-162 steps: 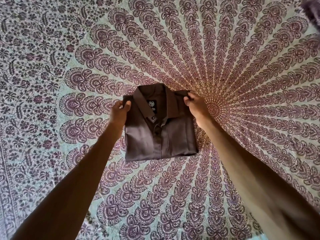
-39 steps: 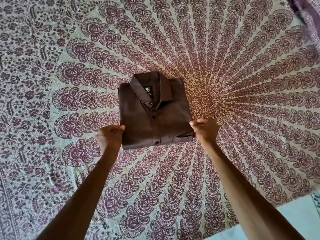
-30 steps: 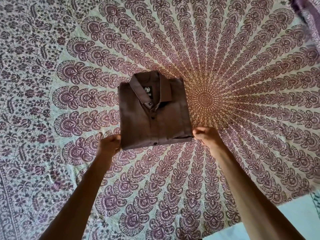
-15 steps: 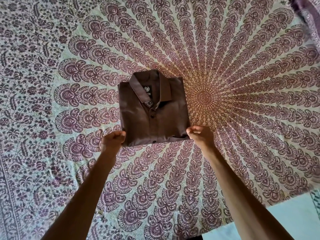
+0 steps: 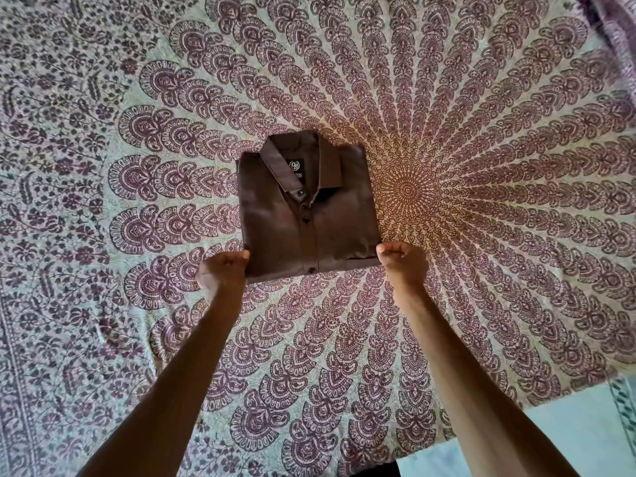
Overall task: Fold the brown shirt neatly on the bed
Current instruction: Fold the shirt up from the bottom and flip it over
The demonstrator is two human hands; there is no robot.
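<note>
The brown shirt point(image 5: 306, 215) lies on the bed folded into a compact rectangle, collar and black label at its far end, buttons running down the middle. My left hand point(image 5: 223, 271) pinches the shirt's near left corner. My right hand point(image 5: 401, 261) is closed on the near right corner, beside the chest pocket. Both arms reach forward from the bottom of the view.
The bed is covered by a purple and cream mandala-print sheet point(image 5: 481, 201), its centre just right of the shirt. The bed's near edge and a pale floor point(image 5: 568, 432) show at bottom right. A purple cloth point(image 5: 616, 32) hangs at top right.
Five seconds ago both hands held the shirt by its shoulders. They now grip the near corners, and over the last second they shifted slightly along that near edge.
</note>
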